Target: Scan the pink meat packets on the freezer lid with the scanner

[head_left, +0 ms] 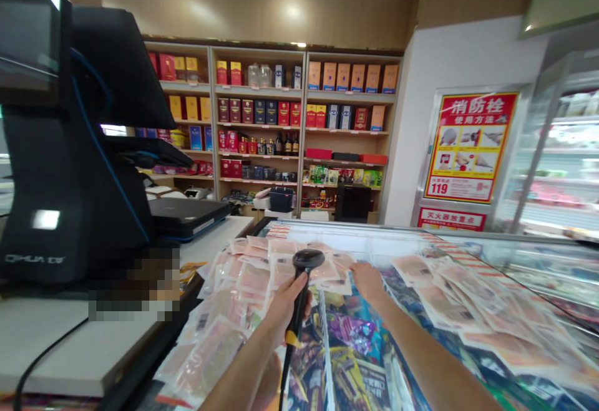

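Observation:
My left hand point(283, 308) grips a black handheld barcode scanner point(306, 261) by its handle, head pointing away over a spread of flat pink vacuum-packed packets point(248, 280). My right hand point(367, 280) reaches forward and rests palm down on the packets near the middle of the glass freezer lid point(384, 249). More pink packets point(472, 305) lie spread over the lid on the right. The scanner's cable hangs down past my left wrist.
A black checkout terminal point(70, 149) stands on the white counter point(60, 348) at the left, with a black base unit point(187, 214) behind it. Shelves of boxed bottles point(276, 111) fill the back wall. A red fire poster point(470, 146) and a glass fridge door point(556, 161) are at the right.

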{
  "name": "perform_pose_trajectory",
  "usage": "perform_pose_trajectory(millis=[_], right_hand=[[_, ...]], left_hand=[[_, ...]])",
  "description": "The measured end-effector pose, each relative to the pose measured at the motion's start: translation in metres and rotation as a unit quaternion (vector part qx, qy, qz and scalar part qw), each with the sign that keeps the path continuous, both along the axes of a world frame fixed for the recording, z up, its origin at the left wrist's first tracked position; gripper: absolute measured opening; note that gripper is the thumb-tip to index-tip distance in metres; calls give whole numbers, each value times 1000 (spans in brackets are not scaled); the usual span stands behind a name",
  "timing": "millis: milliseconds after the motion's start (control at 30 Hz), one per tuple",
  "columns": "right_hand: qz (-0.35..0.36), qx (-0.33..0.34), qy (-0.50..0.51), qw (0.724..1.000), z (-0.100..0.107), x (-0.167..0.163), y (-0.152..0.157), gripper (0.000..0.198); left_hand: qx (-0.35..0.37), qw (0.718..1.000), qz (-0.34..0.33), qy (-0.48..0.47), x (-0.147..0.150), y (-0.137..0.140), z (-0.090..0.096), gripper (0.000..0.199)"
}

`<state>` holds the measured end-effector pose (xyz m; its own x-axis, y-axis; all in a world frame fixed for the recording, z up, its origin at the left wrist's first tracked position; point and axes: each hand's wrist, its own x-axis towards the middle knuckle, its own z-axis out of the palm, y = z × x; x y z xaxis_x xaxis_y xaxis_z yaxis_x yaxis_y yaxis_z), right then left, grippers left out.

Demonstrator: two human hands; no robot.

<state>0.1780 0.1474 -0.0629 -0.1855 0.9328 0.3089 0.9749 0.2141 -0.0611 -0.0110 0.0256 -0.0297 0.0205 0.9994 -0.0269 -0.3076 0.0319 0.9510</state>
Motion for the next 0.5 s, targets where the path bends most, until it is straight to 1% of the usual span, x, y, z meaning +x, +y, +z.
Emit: perform_pose_trajectory(millis=[167, 267, 400, 433, 500], right_hand=[[1, 13, 13, 1000, -5, 32, -28, 28], [-32, 4, 32, 999, -4, 45, -40, 31], [-94, -15, 75, 993, 0, 48, -40, 39], [-93, -22, 99, 990, 0, 47, -38, 41], [-68, -44, 172, 982, -1, 45, -34, 43]], left_hand=[[-7, 1000, -10, -1, 1, -1, 0, 34], [4, 1000, -25, 0, 4, -3, 0, 33], [8, 998, -60, 6, 8, -7, 3, 35], [9, 998, -68, 6, 8, -8, 4, 34], [10, 997, -82, 3, 9, -11, 5, 33]])
